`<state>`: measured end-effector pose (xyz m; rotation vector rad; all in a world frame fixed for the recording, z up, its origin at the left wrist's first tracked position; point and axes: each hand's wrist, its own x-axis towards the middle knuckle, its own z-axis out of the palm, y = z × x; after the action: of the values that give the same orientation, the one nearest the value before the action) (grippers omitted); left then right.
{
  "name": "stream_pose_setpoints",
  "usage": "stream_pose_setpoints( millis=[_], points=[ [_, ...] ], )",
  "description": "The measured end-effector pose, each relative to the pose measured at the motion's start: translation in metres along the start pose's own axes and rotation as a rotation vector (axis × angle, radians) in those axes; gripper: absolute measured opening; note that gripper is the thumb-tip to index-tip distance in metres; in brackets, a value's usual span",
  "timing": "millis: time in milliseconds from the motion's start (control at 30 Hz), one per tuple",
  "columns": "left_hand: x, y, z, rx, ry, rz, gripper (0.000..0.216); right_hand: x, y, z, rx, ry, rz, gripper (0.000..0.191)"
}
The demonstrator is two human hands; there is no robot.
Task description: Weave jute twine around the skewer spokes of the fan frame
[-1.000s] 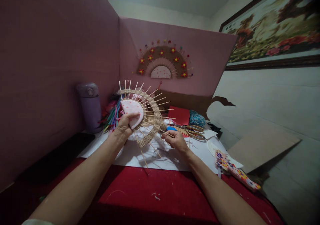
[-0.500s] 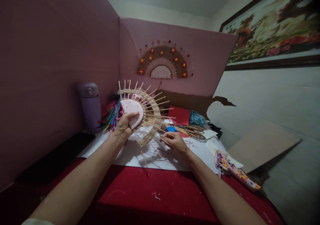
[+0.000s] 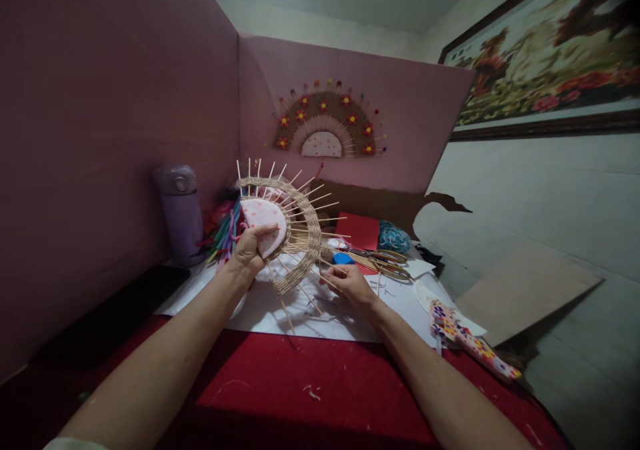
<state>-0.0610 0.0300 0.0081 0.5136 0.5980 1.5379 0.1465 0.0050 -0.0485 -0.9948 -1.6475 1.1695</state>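
My left hand [image 3: 249,251] grips the pink dotted half-disc at the centre of a fan-shaped craft piece [image 3: 300,227], held upright above the table. Thin wooden sticks radiate from the disc, and a band of tan twine is woven through them. My right hand [image 3: 351,283] is just right of the fan's lower edge, fingers pinched at a stick or the twine end there; which one is too small to tell. A white sheet [image 3: 280,310] lies under both hands on the red tablecloth [image 3: 320,383].
A finished fan with red flowers [image 3: 327,125] hangs on the pink board behind. A purple flask [image 3: 181,213] stands at the left beside coloured strips [image 3: 226,230]. Scissors [image 3: 387,263], red card [image 3: 358,230], a teal yarn ball [image 3: 394,237] and a flowered strip [image 3: 470,340] lie to the right.
My right hand has shifted slightly left towards the fan's lower sticks and pinched there. The left hand and the fan have stayed nearly still.
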Motion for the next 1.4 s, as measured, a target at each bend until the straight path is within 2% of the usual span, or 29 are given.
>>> stream_pose_setpoints(
  millis=[133, 267, 467, 900, 1167, 1400],
  points=[
    [0.0, 0.0, 0.0, -0.009, 0.003, -0.009, 0.016, -0.001, -0.001, 0.0, 0.058, -0.026, 0.079, 0.032],
    [0.0, 0.0, 0.0, -0.023, 0.005, -0.025, 0.017, -0.002, -0.001, 0.0, 0.199, -0.11, 0.181, 0.029],
    [-0.004, 0.001, 0.003, -0.044, 0.012, -0.02, 0.021, -0.003, -0.004, -0.001, 0.317, -0.161, 0.237, 0.033],
    [0.005, -0.004, -0.002, -0.106, 0.016, -0.002, 0.024, -0.007, -0.004, 0.008, 0.382, -0.118, 0.228, 0.032],
    [0.007, -0.005, -0.003, -0.075, 0.014, 0.048, 0.015, -0.008, -0.006, 0.01, 0.403, -0.133, 0.249, 0.032],
    [0.006, -0.005, -0.002, -0.061, 0.035, 0.059, 0.014, -0.009, -0.009, 0.014, 0.275, -0.116, 0.177, 0.032]
  ],
)
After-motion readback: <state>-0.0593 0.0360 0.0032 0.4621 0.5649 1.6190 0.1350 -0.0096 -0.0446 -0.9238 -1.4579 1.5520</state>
